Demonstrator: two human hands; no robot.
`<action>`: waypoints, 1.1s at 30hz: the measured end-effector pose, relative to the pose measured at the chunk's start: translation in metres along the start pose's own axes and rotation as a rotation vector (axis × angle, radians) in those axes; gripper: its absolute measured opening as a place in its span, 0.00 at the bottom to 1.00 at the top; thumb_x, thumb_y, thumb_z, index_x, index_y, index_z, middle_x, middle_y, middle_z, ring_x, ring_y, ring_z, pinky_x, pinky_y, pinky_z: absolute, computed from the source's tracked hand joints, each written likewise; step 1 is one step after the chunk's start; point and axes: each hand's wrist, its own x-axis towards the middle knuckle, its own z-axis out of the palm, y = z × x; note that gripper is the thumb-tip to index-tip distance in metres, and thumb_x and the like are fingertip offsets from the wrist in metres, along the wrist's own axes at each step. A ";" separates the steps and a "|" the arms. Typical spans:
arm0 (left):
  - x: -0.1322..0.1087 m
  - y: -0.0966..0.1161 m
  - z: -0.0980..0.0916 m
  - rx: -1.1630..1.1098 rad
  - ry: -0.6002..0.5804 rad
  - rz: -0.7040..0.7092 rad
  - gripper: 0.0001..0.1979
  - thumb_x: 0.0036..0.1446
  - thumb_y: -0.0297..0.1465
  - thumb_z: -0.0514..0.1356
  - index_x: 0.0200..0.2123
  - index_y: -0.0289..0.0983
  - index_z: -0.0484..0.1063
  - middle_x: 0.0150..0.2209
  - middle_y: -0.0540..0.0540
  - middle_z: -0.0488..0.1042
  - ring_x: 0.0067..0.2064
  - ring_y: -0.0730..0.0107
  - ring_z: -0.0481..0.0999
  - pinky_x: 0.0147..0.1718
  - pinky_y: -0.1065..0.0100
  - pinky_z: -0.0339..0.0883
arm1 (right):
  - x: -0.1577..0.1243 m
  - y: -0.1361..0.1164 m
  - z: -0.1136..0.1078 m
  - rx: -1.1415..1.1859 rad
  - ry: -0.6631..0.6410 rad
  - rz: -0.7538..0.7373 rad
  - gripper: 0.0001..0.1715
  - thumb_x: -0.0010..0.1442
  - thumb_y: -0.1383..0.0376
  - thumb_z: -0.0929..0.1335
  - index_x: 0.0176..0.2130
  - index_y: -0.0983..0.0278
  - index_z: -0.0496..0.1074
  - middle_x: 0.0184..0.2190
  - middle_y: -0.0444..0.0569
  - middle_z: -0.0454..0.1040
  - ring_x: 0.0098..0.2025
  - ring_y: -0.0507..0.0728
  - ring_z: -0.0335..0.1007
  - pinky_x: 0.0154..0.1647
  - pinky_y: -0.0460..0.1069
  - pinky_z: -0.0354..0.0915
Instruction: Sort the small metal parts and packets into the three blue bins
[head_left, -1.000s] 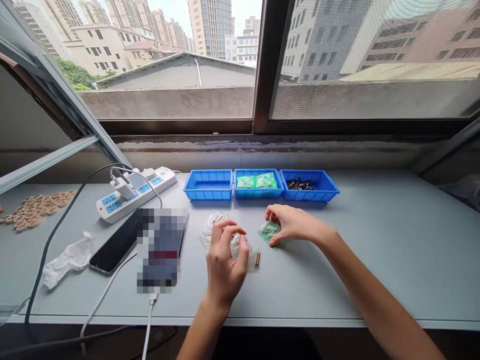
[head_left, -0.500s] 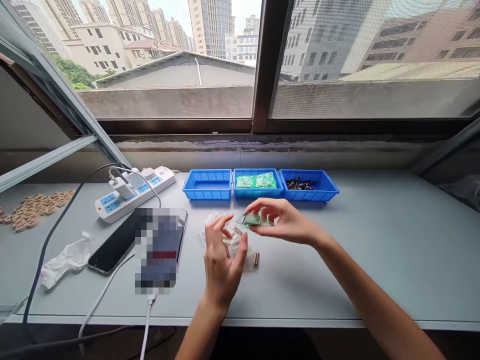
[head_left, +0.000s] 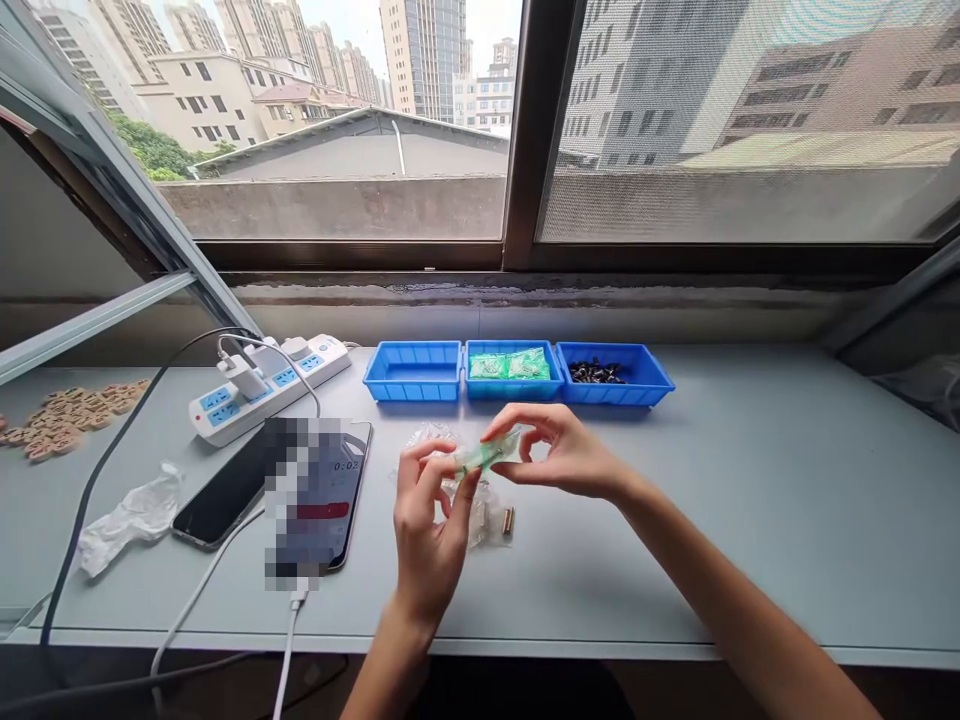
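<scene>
A small green-tinted plastic bag with little metal pieces inside is stretched between my two hands above the table. My left hand pinches its left end between thumb and fingers. The other end is gripped by my right hand, thumb below and fingers above. Beneath them lie clear plastic bags, partly hidden by my left hand. A short brassy metal piece shows at their right edge.
Three blue bins stand in a row: a bare left bin, a middle bin with green packets, and a right bin with black parts. To the left are a power strip, two phones, cables, crumpled tissue and wooden pieces.
My left hand has closed on the left end of the green bag, which my right hand alone held before. The bag has shifted slightly left and down.
</scene>
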 end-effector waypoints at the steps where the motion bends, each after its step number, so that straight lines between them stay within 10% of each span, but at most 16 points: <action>1: 0.000 -0.001 -0.001 0.012 -0.001 0.002 0.05 0.61 0.31 0.58 0.32 0.38 0.73 0.39 0.45 0.69 0.35 0.73 0.73 0.22 0.77 0.68 | 0.000 0.001 0.000 -0.010 0.004 -0.036 0.08 0.50 0.70 0.73 0.34 0.61 0.78 0.33 0.47 0.78 0.33 0.53 0.73 0.20 0.43 0.63; 20: 0.029 -0.009 -0.013 0.450 -0.006 0.251 0.07 0.61 0.34 0.59 0.40 0.41 0.75 0.44 0.43 0.69 0.33 0.73 0.73 0.20 0.77 0.63 | -0.004 0.008 0.006 -0.845 0.483 -0.681 0.19 0.60 0.75 0.68 0.29 0.51 0.80 0.34 0.45 0.80 0.40 0.56 0.71 0.32 0.49 0.72; 27: 0.031 -0.008 -0.009 0.408 -0.017 0.245 0.08 0.63 0.33 0.56 0.39 0.39 0.75 0.44 0.43 0.69 0.32 0.75 0.73 0.19 0.79 0.63 | -0.002 0.012 0.009 -0.763 0.558 -0.615 0.14 0.61 0.73 0.69 0.36 0.54 0.78 0.30 0.43 0.81 0.33 0.55 0.74 0.30 0.49 0.72; 33: 0.028 -0.007 -0.007 0.304 -0.005 0.163 0.09 0.63 0.35 0.56 0.33 0.38 0.72 0.42 0.43 0.69 0.30 0.76 0.72 0.19 0.77 0.65 | 0.002 0.017 0.014 -0.248 0.418 -0.142 0.12 0.56 0.64 0.72 0.42 0.60 0.74 0.29 0.45 0.79 0.27 0.52 0.73 0.19 0.44 0.64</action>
